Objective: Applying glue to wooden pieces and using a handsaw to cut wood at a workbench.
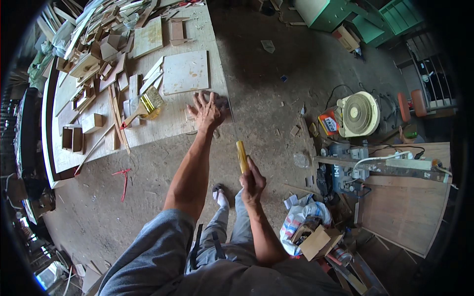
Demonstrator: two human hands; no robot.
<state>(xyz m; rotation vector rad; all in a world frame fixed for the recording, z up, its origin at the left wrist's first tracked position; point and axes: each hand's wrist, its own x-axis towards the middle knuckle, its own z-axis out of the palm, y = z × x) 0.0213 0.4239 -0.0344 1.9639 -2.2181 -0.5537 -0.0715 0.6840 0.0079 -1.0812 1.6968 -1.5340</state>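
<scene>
yellow, rod-shaped handle (242, 155), its lower end hidden in my curled right hand (253, 185); my left hand (209, 114) spreads open over the pale wooden bench (175, 111), anything beneath hidden.

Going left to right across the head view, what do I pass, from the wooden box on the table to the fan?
Hollow wooden box → paintbrush → left hand, fingers spread → yellow handle gripped in the right hand → round fan.
</scene>
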